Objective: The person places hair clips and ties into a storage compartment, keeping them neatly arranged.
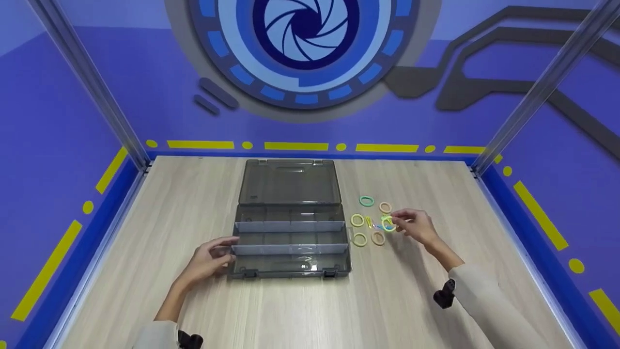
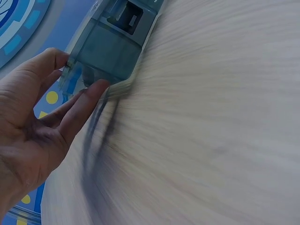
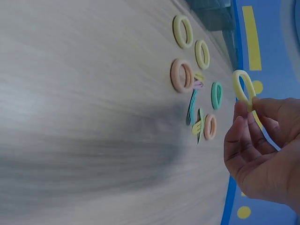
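Note:
A smoky-grey clear plastic storage box (image 1: 290,274) lies with its lid (image 1: 290,182) folded back; white dividers split it into long rows. My left hand (image 1: 206,259) rests against its left end, thumb and fingers spread along the wall and rim. Over at the right, my right hand (image 1: 415,225) pinches a pale yellow hair tie (image 3: 244,86) between thumb and fingertips, raised above the table. Beneath it are green (image 1: 366,201), peach (image 1: 378,238) and yellow (image 1: 359,239) hair ties, laid around a few small coloured hair clips (image 3: 192,107).
The light wood table (image 1: 290,315) meets blue panels with yellow dashes at its back and sides. Metal posts (image 1: 104,92) stand at the back corners. Two latches (image 1: 331,273) stick out at the box's front edge.

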`<action>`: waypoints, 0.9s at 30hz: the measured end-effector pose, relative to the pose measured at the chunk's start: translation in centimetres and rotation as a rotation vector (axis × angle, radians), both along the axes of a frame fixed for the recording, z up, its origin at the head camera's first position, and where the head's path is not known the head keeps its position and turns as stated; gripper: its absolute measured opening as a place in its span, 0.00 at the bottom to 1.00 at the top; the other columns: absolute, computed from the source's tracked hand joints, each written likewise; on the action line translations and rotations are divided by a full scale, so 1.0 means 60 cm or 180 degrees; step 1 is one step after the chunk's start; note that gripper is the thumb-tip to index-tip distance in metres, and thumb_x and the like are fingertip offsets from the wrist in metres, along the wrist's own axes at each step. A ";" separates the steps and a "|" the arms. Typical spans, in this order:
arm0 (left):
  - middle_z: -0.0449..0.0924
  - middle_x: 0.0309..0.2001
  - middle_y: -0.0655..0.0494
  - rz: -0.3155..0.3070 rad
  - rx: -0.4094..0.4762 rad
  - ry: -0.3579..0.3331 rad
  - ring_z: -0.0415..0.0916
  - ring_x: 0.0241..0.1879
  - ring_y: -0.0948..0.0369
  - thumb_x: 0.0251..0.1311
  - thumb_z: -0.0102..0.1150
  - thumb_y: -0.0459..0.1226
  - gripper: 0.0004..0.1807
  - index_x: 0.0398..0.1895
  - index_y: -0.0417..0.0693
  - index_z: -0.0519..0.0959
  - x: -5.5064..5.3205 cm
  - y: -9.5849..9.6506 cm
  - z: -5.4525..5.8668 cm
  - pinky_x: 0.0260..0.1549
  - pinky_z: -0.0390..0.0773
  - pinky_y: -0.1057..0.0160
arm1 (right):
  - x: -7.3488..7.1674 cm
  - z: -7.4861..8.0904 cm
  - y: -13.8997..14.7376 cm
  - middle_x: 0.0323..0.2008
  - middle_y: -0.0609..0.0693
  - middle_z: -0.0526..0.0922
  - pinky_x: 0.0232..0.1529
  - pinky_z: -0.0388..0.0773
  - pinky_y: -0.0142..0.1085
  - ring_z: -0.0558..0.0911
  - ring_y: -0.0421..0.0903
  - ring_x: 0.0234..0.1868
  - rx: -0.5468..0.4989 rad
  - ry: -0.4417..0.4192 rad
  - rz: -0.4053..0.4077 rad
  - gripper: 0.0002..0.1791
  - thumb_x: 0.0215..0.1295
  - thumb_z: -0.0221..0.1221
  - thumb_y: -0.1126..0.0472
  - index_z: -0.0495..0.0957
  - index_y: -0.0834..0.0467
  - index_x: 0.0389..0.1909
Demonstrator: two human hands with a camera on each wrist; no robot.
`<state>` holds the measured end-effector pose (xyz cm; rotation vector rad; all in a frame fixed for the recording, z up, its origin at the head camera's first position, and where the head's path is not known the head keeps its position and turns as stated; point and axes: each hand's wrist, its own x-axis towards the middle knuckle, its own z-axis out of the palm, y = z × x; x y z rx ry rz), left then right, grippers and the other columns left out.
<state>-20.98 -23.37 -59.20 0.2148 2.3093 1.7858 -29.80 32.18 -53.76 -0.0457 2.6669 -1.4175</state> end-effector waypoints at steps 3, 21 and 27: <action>0.70 0.67 0.31 0.0045 0.0049 -0.0014 0.80 0.50 0.56 0.65 0.60 0.27 0.27 0.68 0.37 0.73 -0.003 0.001 0.000 0.37 0.87 0.60 | -0.002 0.003 -0.013 0.42 0.61 0.87 0.30 0.80 0.27 0.84 0.35 0.32 -0.0071 0.0006 0.0077 0.15 0.73 0.61 0.64 0.81 0.71 0.53; 0.63 0.74 0.33 -0.0066 0.0160 -0.0119 0.74 0.65 0.39 0.70 0.62 0.38 0.32 0.74 0.40 0.67 0.003 -0.002 -0.003 0.49 0.86 0.50 | -0.008 0.018 -0.103 0.45 0.61 0.83 0.37 0.86 0.31 0.85 0.37 0.35 -0.0645 -0.0174 0.0386 0.18 0.71 0.63 0.64 0.80 0.72 0.55; 0.62 0.73 0.31 -0.0031 0.0220 -0.0192 0.74 0.64 0.41 0.70 0.63 0.39 0.33 0.76 0.42 0.65 0.008 -0.007 -0.006 0.51 0.85 0.49 | -0.012 0.015 -0.144 0.45 0.66 0.86 0.40 0.87 0.38 0.86 0.38 0.35 -0.0635 -0.0242 0.0568 0.16 0.71 0.62 0.65 0.80 0.71 0.54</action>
